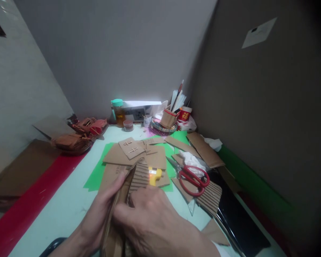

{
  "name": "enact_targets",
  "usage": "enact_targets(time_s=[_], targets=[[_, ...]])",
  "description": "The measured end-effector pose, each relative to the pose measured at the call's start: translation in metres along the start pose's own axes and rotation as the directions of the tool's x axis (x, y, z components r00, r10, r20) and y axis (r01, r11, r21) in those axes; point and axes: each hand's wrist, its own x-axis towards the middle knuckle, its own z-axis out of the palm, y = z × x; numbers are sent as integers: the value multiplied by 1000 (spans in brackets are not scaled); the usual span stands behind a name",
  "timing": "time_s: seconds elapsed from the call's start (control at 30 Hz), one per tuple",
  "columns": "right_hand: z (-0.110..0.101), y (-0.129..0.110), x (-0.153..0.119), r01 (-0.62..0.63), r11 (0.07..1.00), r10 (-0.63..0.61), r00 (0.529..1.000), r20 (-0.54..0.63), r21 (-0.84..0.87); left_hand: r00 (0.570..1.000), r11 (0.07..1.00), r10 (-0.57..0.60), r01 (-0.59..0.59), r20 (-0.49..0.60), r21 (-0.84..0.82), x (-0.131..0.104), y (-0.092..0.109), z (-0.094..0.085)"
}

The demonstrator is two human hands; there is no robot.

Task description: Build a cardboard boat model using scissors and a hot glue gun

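Cardboard piece: clamped in left hand and right hand; right fingertips hidden, lower end cut off. Beyond hands: bottle, amber liquid inside; brown holder, white strips inside.

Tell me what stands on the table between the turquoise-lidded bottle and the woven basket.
A small round tub and a little patterned cup stand between the bottle and the basket, as the head view shows.
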Motion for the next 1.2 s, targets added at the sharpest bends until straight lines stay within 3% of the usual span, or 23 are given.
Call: enact_targets(time_s=[0.2, 0.43, 0.6, 0.77, 0.87, 1.0, 1.1, 1.2], targets=[[-4, -5, -1, -68, 992, 73, 996, -46, 110, 992, 996, 71, -66, -100, 53, 2, -2, 0], [-6, -7, 1, -139, 959, 141, 990, 9, 246, 999, 999, -29, 30, 37, -17, -3, -2, 7], [-20, -8, 2, -218, 894, 197, 976, 92, 393, 991, 995, -99, 101, 86, -14, 3, -4, -1], [-19, -9, 1, -265, 839, 254, 963, 89, 474, 993, 998, -59, 60, 98, -5, 5, -8, -6], [-12, -10, 3, -274, 847, 254, 961, 105, 456, 994, 997, -65, 67, 88, -24, 2, -9, -1], [-11, -10, 7, -168, 926, 156, 986, 61, 339, 1000, 999, -31, 31, -2, 16, -1, -8, 3], [-20, -11, 6, -236, 910, 206, 971, 123, 340, 996, 999, 16, -12, -87, 52, 1, -6, 1], [-21, -12, 2, -254, 898, 223, 967, 124, 359, 999, 1000, -14, 15, -46, 25, 3, -5, -2]])
